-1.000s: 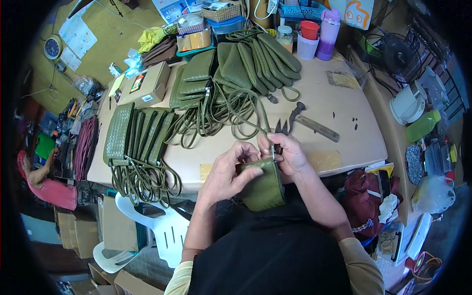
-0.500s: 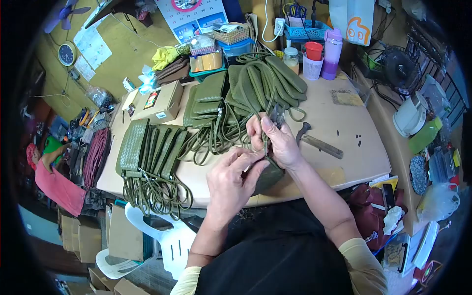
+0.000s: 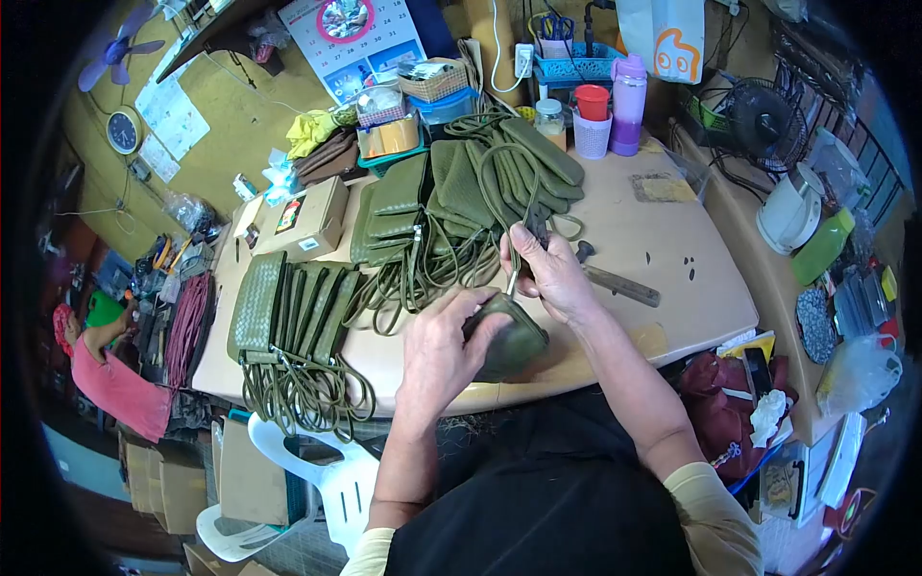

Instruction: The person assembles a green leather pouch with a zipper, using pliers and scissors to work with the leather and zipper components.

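My left hand (image 3: 444,338) grips a small olive-green leather pouch (image 3: 514,341) above the table's front edge, thumb on its near side and fingers behind. My right hand (image 3: 555,276) is closed just above the pouch. From its fist sticks up a dark metal tool that looks like pliers (image 3: 539,223); most of it is hidden by the fingers. A thin green strap (image 3: 499,182) loops up from this hand and runs down toward the pouch's corner. To the right of my right hand lies a hammer (image 3: 622,285) with a worn handle.
Green woven pouches (image 3: 257,307) with coiled straps lie at the left, and more green pouches (image 3: 399,197) are piled at the back. A cardboard box (image 3: 322,213), a purple bottle (image 3: 628,106) and a white chair (image 3: 331,480) stand around. Another person in a pink top (image 3: 120,389) is far left.
My left fingers have shifted from pinching at the pouch's corner to gripping its body. The pouch has turned and shows more of its side. My right hand still holds the tool.
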